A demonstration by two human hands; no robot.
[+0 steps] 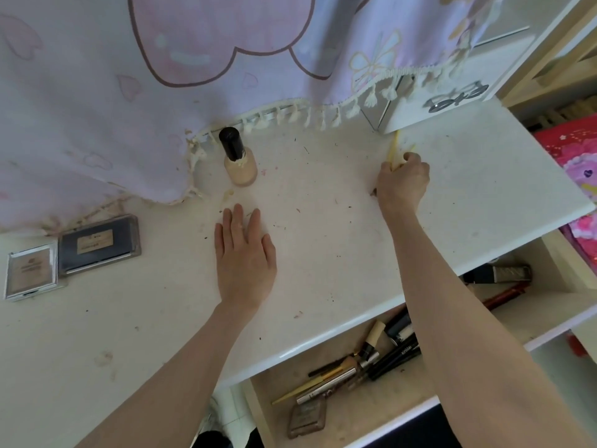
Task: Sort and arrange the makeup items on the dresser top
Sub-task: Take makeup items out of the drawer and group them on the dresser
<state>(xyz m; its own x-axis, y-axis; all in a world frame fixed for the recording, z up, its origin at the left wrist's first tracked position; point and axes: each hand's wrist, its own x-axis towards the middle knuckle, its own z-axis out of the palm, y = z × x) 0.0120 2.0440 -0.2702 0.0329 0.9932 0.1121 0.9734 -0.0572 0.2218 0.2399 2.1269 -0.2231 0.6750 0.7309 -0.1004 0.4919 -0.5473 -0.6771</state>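
Right hand upper right of centre, fingers curled round thin yellow sticks; left hand flat on the table, fingers straight. Foundation bottle upright upper centre; two compacts at left edge.

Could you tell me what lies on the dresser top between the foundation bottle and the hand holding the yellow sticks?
Nothing but bare, speckled dresser top lies between the foundation bottle and the right hand, as the head view shows.
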